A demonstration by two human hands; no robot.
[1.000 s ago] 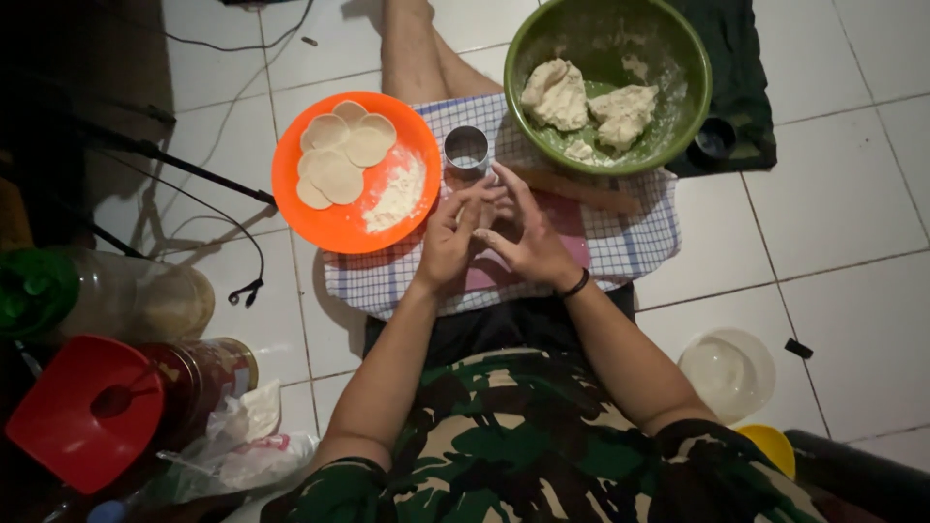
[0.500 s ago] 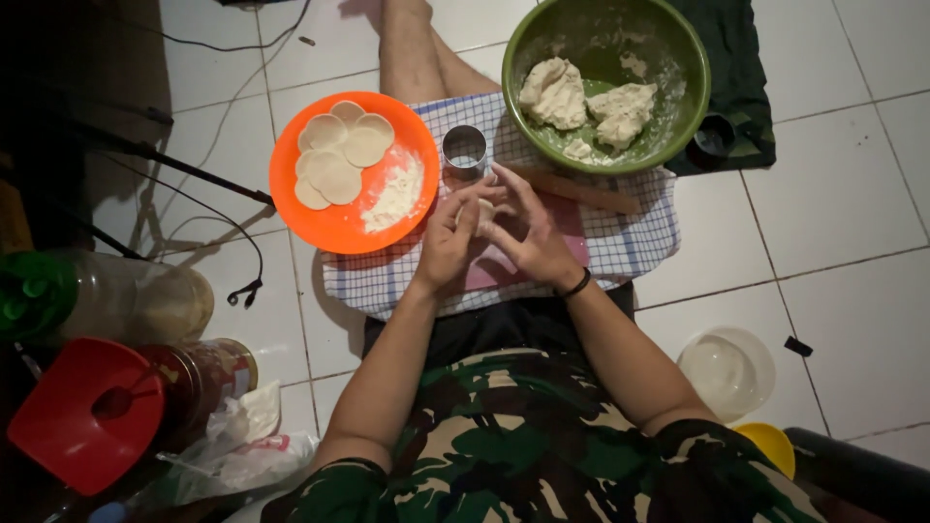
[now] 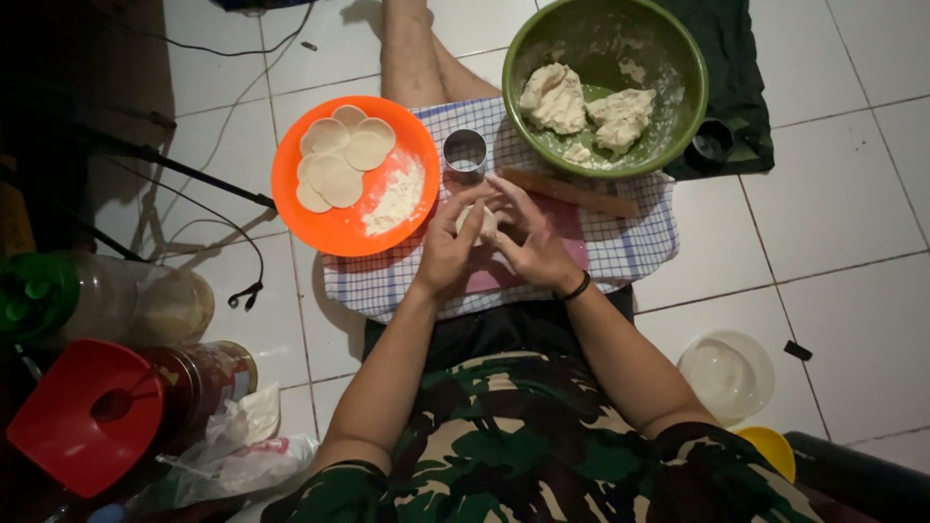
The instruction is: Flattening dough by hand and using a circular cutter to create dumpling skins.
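Head view: left hand [image 3: 448, 250] and right hand [image 3: 531, 242] cup together around a seemingly small dough piece [image 3: 476, 222].

I have one view only, from the camera worn on the head, looking almost straight down past the camouflage shirt [image 3: 542, 455] onto the tiled floor. My landmark is the checked cloth [image 3: 620, 242], which sits just above the middle of the frame. The camera stands well back from it, so floor shows on every side: an orange plate [image 3: 334, 228] at its left edge, a green bowl [image 3: 542, 39] over its upper right corner. With no second view, nothing is shared.
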